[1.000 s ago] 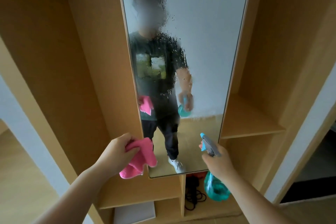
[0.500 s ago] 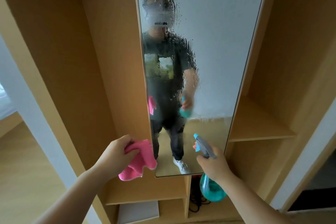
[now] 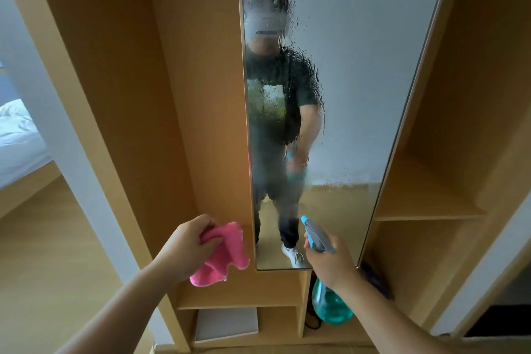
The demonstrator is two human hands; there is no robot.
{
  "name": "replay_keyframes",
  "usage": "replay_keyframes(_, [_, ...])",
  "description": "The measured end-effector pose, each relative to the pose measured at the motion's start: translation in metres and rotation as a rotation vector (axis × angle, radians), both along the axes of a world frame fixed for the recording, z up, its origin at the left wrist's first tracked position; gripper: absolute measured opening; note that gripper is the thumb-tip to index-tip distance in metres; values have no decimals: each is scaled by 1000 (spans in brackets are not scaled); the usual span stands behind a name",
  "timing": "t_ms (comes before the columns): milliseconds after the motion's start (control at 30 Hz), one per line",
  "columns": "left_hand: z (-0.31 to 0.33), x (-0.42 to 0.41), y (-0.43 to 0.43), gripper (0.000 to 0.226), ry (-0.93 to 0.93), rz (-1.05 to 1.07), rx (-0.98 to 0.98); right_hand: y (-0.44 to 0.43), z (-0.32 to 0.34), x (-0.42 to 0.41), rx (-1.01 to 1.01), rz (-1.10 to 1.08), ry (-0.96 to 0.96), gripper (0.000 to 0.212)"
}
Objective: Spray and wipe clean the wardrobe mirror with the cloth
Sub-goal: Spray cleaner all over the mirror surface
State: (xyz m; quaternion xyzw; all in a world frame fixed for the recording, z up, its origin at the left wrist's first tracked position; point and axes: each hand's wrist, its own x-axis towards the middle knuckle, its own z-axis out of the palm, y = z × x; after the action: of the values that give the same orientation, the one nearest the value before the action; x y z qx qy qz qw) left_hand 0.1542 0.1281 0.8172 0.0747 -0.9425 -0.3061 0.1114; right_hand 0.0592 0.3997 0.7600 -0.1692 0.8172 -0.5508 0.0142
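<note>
Head view, spraying stage. Compared with a second earlier, a fresh haze now veils the mirror (image 3: 359, 95) across the reflected waist and legs, below the beads and runs already on its upper part. I judge the spraying nearly sufficient and the wiping not yet begun. My left hand (image 3: 184, 244), just left of the mirror's lower corner, grips the bunched pink cloth (image 3: 227, 256) with fingers curled round it; the cloth is beside the glass, not on it. My right hand (image 3: 330, 261), before the mirror's lower edge, is wrapped round the neck of the spray bottle (image 3: 330, 307), nozzle aimed at the glass. Whether a finger presses the trigger I cannot tell. The mirror's top is cut off by the frame, the hand hides the bottle's neck, and a dark cable (image 3: 311, 322) below the mirror is indistinct.
</note>
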Motion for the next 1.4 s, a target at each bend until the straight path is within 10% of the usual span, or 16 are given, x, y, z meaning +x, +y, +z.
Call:
replay_keyframes(267, [-14, 4, 2, 21, -38, -7, -6, 2, -27, 10, 31, -4, -120, 43])
replay_keyframes(1167, [-65, -13, 9, 18, -219, -32, -11, -3, -85, 20, 151, -98, -261, 9])
replay_keyframes(1400, [-62, -19, 15, 24, -207, -41, -16, 16, -86, 14, 128, -132, -304, 30])
